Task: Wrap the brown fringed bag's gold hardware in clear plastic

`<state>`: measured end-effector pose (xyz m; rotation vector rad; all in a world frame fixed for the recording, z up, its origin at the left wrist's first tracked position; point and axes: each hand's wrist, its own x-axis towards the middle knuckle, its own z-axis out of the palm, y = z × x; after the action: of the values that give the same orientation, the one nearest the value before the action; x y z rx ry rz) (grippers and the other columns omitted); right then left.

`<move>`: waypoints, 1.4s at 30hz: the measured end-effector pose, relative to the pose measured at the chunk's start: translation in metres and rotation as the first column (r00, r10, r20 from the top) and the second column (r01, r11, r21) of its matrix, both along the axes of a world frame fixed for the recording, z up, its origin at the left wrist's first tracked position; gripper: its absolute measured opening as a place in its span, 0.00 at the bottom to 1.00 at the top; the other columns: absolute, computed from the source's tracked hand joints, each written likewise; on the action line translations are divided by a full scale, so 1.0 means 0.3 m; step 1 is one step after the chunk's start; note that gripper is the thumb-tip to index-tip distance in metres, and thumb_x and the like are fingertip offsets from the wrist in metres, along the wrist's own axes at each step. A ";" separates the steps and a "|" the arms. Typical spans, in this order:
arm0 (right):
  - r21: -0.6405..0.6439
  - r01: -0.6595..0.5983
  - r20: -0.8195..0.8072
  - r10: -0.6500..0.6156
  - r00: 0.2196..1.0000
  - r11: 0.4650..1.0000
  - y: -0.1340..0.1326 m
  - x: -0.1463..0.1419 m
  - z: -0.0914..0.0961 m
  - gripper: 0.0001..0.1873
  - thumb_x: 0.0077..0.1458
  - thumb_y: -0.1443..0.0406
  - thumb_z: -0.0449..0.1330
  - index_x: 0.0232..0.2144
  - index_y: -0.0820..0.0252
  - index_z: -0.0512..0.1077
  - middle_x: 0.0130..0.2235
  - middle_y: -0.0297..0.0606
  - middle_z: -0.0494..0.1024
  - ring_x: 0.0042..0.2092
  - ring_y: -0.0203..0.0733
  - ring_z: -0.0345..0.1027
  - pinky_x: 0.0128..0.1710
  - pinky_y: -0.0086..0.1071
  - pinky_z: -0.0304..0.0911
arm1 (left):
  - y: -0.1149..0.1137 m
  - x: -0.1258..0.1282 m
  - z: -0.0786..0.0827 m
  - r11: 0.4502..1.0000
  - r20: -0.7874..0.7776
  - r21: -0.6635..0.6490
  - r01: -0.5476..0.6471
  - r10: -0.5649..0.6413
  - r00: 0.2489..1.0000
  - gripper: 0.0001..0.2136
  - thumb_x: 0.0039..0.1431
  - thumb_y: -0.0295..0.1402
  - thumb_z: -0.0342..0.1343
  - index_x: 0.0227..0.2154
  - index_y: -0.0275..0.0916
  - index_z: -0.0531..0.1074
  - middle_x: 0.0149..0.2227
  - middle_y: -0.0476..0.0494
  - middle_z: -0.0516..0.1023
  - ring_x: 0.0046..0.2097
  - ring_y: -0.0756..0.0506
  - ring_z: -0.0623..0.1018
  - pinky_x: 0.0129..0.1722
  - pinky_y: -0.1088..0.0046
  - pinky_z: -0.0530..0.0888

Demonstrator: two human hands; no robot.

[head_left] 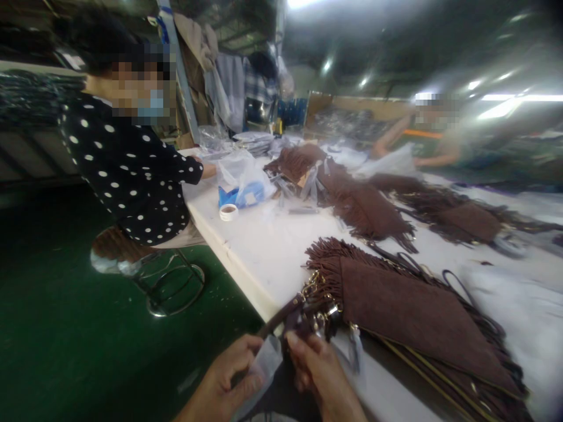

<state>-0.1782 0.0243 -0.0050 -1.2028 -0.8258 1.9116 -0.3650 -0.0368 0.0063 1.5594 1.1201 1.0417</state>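
Note:
My left hand [231,375] is closed on a small translucent plastic sleeve [267,358], pinched between thumb and fingers at the table's near edge. Beside it, my right hand [319,372] has thumb and fingers closed on a dark brown strap [295,321], whose end is partly hidden by the fingers. Gold-coloured metal clasps [328,313] hang in a cluster just beyond that hand. A stack of brown fringed bags [404,310] lies to the right, with straps along its far side. Another bit of clear plastic [355,349] covers a clasp near the stack.
More brown fringed bags [369,211] lie across the white table [246,252]. A tape roll [228,212] and a blue packet [250,194] sit near the left edge. One person [132,158] sits on a stool at left; another [422,138] works across the table.

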 end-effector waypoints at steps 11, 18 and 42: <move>0.108 0.158 0.000 -0.159 0.987 0.982 -0.015 -0.019 0.039 0.25 0.41 0.49 0.71 0.34 0.63 0.77 0.19 0.28 0.69 0.21 0.30 0.60 0.18 0.23 0.57 | -0.029 -0.051 0.038 0.996 -0.140 0.006 -0.086 0.086 0.986 0.09 0.65 0.37 0.51 0.34 0.40 0.74 0.50 0.41 0.74 0.47 0.42 0.74 0.48 0.70 0.69; 0.104 0.209 -0.117 -0.196 0.974 0.972 -0.029 -0.033 0.087 0.21 0.43 0.50 0.71 0.31 0.62 0.76 0.19 0.30 0.70 0.19 0.29 0.59 0.19 0.23 0.54 | -0.040 -0.075 0.021 0.999 -0.219 0.011 -0.045 0.046 0.975 0.08 0.66 0.34 0.49 0.34 0.40 0.72 0.47 0.43 0.75 0.44 0.45 0.75 0.45 0.73 0.69; 0.188 -0.010 0.112 -0.011 0.994 0.982 -0.032 0.043 0.043 0.22 0.44 0.49 0.69 0.30 0.63 0.77 0.18 0.29 0.66 0.20 0.31 0.58 0.19 0.24 0.54 | -0.039 0.057 -0.021 0.820 0.272 -0.571 0.036 0.149 0.951 0.25 0.56 0.56 0.55 0.36 0.34 0.75 0.27 0.42 0.79 0.26 0.48 0.74 0.24 0.78 0.65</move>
<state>-0.1653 0.0146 0.0079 -1.2024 -1.0416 1.7336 -0.3479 -0.0484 0.0001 0.8531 1.1288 0.8398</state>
